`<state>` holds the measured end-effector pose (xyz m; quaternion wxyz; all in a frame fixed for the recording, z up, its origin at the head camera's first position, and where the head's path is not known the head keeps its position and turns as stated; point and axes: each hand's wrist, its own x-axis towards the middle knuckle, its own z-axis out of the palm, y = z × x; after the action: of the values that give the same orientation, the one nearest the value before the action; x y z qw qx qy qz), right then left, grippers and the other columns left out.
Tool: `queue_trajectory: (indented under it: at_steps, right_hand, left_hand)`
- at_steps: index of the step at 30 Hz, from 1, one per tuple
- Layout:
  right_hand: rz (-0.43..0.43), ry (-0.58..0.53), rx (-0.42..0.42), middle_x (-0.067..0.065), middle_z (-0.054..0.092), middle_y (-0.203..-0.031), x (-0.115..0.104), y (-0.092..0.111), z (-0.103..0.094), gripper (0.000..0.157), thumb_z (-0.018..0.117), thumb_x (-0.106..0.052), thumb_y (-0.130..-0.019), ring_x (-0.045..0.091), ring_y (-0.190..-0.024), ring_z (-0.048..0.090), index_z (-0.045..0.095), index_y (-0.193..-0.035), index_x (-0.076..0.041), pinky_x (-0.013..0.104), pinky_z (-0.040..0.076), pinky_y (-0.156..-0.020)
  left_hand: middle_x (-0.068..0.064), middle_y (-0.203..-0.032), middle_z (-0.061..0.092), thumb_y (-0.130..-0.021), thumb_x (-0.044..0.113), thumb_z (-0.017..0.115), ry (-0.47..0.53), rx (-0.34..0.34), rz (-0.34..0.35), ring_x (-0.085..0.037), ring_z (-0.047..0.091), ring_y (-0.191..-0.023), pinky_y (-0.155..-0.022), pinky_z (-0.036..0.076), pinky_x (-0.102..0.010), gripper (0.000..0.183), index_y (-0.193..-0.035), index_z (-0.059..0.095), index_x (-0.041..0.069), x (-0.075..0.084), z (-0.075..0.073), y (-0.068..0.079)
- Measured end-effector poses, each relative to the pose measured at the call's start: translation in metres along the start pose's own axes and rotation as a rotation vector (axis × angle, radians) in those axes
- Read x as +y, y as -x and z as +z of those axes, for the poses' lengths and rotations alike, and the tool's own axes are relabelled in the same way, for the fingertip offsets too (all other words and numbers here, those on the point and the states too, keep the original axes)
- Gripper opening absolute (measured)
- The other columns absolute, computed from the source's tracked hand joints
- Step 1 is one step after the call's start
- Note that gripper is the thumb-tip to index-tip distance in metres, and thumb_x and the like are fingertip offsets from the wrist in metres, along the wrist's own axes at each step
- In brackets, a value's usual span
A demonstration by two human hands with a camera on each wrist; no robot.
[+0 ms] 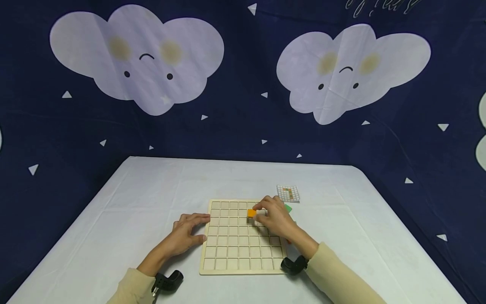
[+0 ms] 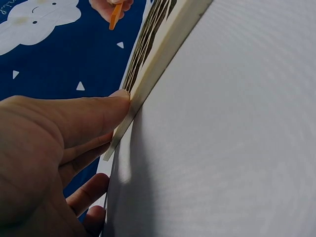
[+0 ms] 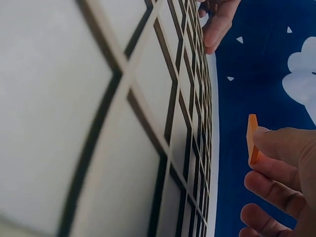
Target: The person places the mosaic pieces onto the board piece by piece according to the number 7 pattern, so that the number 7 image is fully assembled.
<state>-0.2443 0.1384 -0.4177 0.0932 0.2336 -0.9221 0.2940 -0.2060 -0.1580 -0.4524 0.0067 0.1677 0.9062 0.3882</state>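
Observation:
A square orange tile (image 1: 251, 213) is pinched between the thumb and fingers of my right hand (image 1: 274, 216). It is held over the upper part of a pale wooden grid board (image 1: 233, 252). In the right wrist view the tile (image 3: 252, 139) appears edge-on, apart from the board's raised grid lines (image 3: 168, 148). My left hand (image 1: 184, 234) rests at the board's left side, its fingers extended. The left wrist view shows the left thumb (image 2: 98, 114) touching the board's edge (image 2: 163, 59), with some fingertips partly hidden behind it.
Beyond the board's upper right corner lies a small printed grid card (image 1: 287, 193) with a coloured pattern. A green piece (image 1: 288, 208) and a red piece (image 1: 289, 242) are partly hidden by the right arm. A white cloth (image 1: 152, 190) covers the table.

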Motion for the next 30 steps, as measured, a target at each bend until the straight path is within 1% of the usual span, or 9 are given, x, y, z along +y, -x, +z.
queue_trajectory:
  at_steps: [7,14,19,21,26,30]
  right_hand:
    - [0.014,0.008,-0.023,-0.004,0.063,-0.094,-0.007,-0.007,0.006,0.019,0.072,-0.02,-0.081,0.011,-0.084,0.042,0.072,-0.099,-0.015,0.031,0.032,-0.078]
    - [0.015,0.015,-0.042,-0.004,0.062,-0.094,-0.011,-0.012,0.01,0.019,0.07,-0.02,-0.082,0.013,-0.087,0.044,0.071,-0.1,-0.014,0.036,0.035,-0.084]
    - [0.028,0.005,-0.07,-0.003,0.061,-0.096,-0.013,-0.016,0.013,0.019,0.068,-0.021,-0.084,0.014,-0.09,0.044,0.07,-0.102,-0.014,0.039,0.034,-0.087]
    - [0.027,0.006,-0.078,-0.003,0.061,-0.098,-0.013,-0.017,0.014,0.019,0.067,-0.02,-0.085,0.015,-0.09,0.044,0.07,-0.102,-0.014,0.038,0.034,-0.086]
    - [0.003,0.01,-0.066,-0.001,0.062,-0.096,-0.015,-0.021,0.018,0.017,0.068,-0.02,-0.084,0.016,-0.088,0.045,0.071,-0.1,-0.014,0.038,0.034,-0.083]
    - [0.0,0.001,-0.069,0.0,0.063,-0.096,-0.017,-0.025,0.021,0.018,0.069,-0.021,-0.084,0.017,-0.087,0.045,0.071,-0.1,-0.014,0.038,0.035,-0.083]
  left_hand:
    - [-0.003,-0.14,0.051,-0.078,0.015,0.073,0.003,-0.006,0.005,-0.021,0.037,-0.114,-0.086,0.021,-0.038,0.05,-0.126,0.06,0.009,0.001,-0.001,0.001]
    - [-0.003,-0.139,0.051,-0.078,0.014,0.073,0.006,-0.004,0.014,-0.021,0.037,-0.113,-0.085,0.02,-0.038,0.05,-0.126,0.06,0.009,0.001,-0.001,0.001]
    - [-0.003,-0.139,0.052,-0.078,0.014,0.073,0.006,-0.004,0.019,-0.021,0.038,-0.112,-0.085,0.02,-0.038,0.05,-0.126,0.06,0.009,0.001,-0.001,0.001]
    - [-0.003,-0.139,0.052,-0.078,0.014,0.073,0.006,-0.004,0.022,-0.021,0.038,-0.112,-0.084,0.02,-0.037,0.05,-0.126,0.06,0.009,0.0,-0.001,0.001]
    - [-0.004,-0.139,0.052,-0.078,0.014,0.073,0.002,0.0,0.028,-0.023,0.038,-0.114,-0.084,0.021,-0.038,0.049,-0.125,0.06,0.009,0.0,-0.001,0.0]
    - [-0.004,-0.139,0.052,-0.078,0.014,0.073,0.001,-0.001,0.022,-0.023,0.038,-0.114,-0.085,0.021,-0.038,0.049,-0.125,0.06,0.009,0.001,-0.001,0.001]
